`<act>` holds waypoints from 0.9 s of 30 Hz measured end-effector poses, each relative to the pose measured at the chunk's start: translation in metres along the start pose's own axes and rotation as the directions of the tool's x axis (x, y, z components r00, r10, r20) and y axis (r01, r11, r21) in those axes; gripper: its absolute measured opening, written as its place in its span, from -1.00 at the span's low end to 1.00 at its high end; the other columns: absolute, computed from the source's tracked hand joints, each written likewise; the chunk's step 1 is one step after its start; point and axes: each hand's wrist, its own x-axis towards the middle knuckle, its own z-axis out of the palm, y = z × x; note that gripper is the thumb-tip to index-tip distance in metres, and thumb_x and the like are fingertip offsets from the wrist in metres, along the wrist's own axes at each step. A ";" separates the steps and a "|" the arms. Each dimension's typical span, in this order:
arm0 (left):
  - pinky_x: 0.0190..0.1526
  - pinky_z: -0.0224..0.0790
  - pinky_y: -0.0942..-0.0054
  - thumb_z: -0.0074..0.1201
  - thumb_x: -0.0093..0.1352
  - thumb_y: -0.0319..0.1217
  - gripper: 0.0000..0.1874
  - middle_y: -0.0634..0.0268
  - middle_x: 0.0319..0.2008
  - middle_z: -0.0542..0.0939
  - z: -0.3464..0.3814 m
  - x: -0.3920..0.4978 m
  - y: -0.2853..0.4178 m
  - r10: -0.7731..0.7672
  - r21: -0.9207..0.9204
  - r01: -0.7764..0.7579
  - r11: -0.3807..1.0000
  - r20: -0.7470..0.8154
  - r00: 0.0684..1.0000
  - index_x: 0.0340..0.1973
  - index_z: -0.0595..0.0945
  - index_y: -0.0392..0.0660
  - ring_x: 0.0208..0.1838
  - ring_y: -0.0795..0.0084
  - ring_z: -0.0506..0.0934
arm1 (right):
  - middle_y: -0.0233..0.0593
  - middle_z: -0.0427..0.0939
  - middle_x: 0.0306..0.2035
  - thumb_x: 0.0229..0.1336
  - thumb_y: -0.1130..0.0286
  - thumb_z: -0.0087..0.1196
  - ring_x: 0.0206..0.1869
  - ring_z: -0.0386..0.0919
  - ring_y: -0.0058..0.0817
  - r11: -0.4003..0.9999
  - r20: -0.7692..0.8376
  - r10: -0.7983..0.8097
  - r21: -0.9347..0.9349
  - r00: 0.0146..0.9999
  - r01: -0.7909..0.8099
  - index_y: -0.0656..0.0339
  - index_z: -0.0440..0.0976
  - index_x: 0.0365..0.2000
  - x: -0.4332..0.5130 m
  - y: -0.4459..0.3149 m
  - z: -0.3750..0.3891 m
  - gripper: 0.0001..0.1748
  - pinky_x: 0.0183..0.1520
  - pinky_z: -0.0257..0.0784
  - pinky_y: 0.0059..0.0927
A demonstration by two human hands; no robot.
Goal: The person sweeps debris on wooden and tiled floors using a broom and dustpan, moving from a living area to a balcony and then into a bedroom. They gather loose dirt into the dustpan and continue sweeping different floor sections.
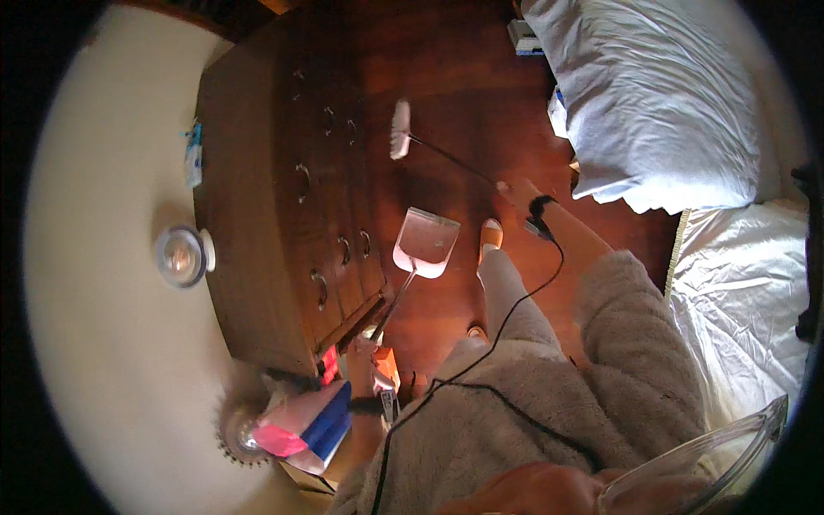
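Note:
My right hand grips the handle of a broom, whose pale pink bristled head is over the wooden floor. Its thin dark shaft runs down from the head to my fingers. In my left hand is the handle of a long-handled dustpan. The pan is pink, its wide lip pointing away from me, with a small pale speck inside it. Pan and broom head are apart. Both wrists wear black straps with small devices; a black cable runs from the right one across my clothing.
A wooden chest of drawers with metal handles stands on the left. To the right is a bed with a pale pillow. Bags and an orange box crowd my left arm. My slippered foot is beside the dustpan.

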 end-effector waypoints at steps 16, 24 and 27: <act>-0.65 -0.01 0.67 0.05 0.22 -0.48 -0.88 0.53 -0.69 0.28 0.160 0.149 0.207 -0.212 -0.035 0.213 0.976 0.029 0.977 -0.43 0.41 -0.05 -0.70 0.72 0.20 | 0.01 0.53 -0.16 0.19 0.25 -0.18 -0.12 0.52 -0.02 0.899 -0.154 0.004 -0.433 0.988 -0.071 -0.07 0.16 0.14 0.210 0.134 -0.073 -0.53 -0.09 0.44 -0.05; -0.68 0.06 0.63 0.10 0.19 -0.49 -0.84 0.46 -0.67 0.34 0.179 0.206 0.289 -0.152 0.125 0.135 0.983 0.141 0.978 -0.37 0.43 -0.11 -0.70 0.69 0.26 | 0.08 0.54 -0.44 0.22 0.40 -0.19 -0.31 0.54 0.05 0.959 -0.190 0.272 -0.031 0.943 -0.283 0.08 0.35 -0.01 0.061 0.102 -0.142 -0.67 -0.22 0.39 0.01; -0.64 0.06 0.67 0.08 0.19 -0.42 -0.88 0.51 -0.65 0.32 0.178 0.224 0.312 -0.128 0.179 0.098 0.979 0.161 0.979 -0.39 0.45 -0.05 -0.65 0.73 0.26 | 0.03 0.55 -0.30 0.22 0.40 -0.10 -0.28 0.56 -0.08 0.950 -0.237 0.296 0.174 0.925 -0.259 0.21 0.37 -0.03 0.105 0.055 -0.148 -0.69 -0.29 0.47 -0.19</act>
